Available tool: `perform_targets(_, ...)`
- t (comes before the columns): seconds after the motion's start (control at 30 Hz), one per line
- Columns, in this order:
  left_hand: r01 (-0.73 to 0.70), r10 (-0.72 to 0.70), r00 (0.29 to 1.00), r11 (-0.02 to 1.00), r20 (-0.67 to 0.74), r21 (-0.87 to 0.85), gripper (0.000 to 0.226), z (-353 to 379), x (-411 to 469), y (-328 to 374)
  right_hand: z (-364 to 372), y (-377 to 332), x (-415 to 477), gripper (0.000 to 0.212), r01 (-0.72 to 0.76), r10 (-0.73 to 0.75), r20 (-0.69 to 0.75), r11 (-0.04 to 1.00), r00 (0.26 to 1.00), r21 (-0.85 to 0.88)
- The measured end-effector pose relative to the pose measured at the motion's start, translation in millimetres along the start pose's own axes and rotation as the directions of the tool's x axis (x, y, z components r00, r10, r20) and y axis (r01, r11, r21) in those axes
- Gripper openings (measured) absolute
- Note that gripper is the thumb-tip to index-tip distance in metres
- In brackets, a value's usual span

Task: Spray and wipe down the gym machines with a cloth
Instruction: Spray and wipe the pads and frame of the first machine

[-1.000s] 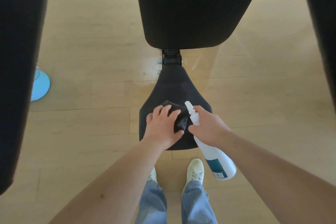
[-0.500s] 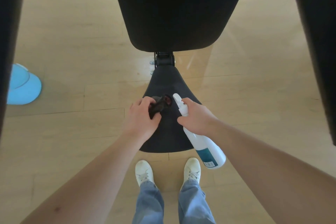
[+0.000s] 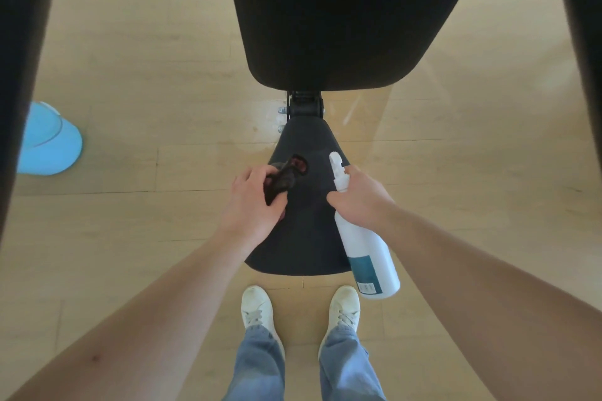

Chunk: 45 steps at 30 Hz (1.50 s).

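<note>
A black padded seat [image 3: 304, 238] of a gym bench lies below me, with its larger black back pad [image 3: 342, 16] beyond a black hinge [image 3: 304, 106]. My left hand [image 3: 257, 202] grips a dark bunched cloth [image 3: 286, 177] over the seat's left side. My right hand [image 3: 360, 198] holds a white spray bottle [image 3: 368, 254] by its neck over the seat's right edge. The nozzle points away from me and the bottle's body hangs down toward my feet.
Tall black pads stand at the far left [image 3: 22, 75] and far right [image 3: 583, 58] of the view. A light blue round object [image 3: 49, 140] lies on the wooden floor at the left. My white shoes [image 3: 257, 309] stand just behind the seat.
My left hand has gathered the cloth from flat on the seat's near part into a bunch and shifted left and farther up the seat. The right hand with the bottle stays beside it.
</note>
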<state>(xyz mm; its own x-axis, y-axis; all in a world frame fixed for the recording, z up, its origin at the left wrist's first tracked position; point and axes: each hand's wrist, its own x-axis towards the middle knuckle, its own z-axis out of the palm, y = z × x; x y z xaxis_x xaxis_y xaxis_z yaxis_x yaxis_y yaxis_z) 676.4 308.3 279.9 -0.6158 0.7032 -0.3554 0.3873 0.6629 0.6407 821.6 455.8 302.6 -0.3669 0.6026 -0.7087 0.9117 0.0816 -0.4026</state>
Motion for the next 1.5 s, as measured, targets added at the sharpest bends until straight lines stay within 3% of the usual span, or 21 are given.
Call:
perform_targets(0.1,0.002,-0.002,1.0,1.0,-0.009,-0.028,0.047,2.3,-2.2,-0.9,1.5,8.0,-8.4,0.051,0.019,-0.016,0.045,0.997,0.999,-0.08)
perform_targets(0.23,-0.003,-0.001,0.999,0.996,-0.04,-0.092,0.054,-1.0,-7.7,-9.2,14.7,13.7,-21.1,0.032,0.109,-0.084,0.105,0.959,0.991,-0.262)
perform_targets(0.4,0.049,-0.066,0.99,0.99,-0.127,-0.132,0.052,-14.6,-16.5,-19.3,30.4,7.7,-31.5,0.037,0.124,-0.084,0.217,0.977,0.973,-0.175)
perform_targets(0.57,0.066,-0.088,0.986,0.986,-0.143,-0.154,0.05,-25.4,-27.7,-29.8,50.7,-4.4,-43.1,0.019,0.184,-0.131,0.227,0.955,0.965,-0.233)
perform_targets(0.73,0.073,-0.092,0.984,0.989,-0.15,-0.126,0.05,-28.7,-36.9,-32.1,60.2,-3.6,-56.0,0.041,0.216,-0.137,0.314,0.949,0.939,-0.231)
perform_targets(0.9,0.089,-0.096,0.989,0.994,-0.117,-0.059,0.051,-16.7,-41.4,-19.7,55.7,30.1,-77.2,0.026,0.172,-0.087,0.287,0.943,0.954,-0.284)
perform_targets(1.03,0.059,-0.06,0.997,0.998,-0.048,-0.017,0.052,-3.6,-43.6,2.0,37.5,54.4,-88.9,0.037,0.089,-0.029,0.266,0.973,0.963,-0.215)
perform_targets(1.2,-0.001,0.001,1.0,1.0,0.017,0.024,0.05,15.6,-44.6,26.3,11.4,81.6,-93.6,0.015,-0.011,0.036,0.129,0.982,0.991,-0.19)
perform_targets(1.37,-0.025,0.023,0.999,0.998,0.026,0.06,0.051,30.2,-47.4,42.4,-1.9,103.8,-95.0,0.032,-0.135,0.137,0.066,0.99,0.988,-0.037)
perform_targets(1.5,-0.02,0.018,0.999,0.998,0.038,0.063,0.051,33.0,-51.9,43.1,-5.4,102.3,-93.0,0.021,-0.117,0.116,0.026,0.992,0.993,0.037)
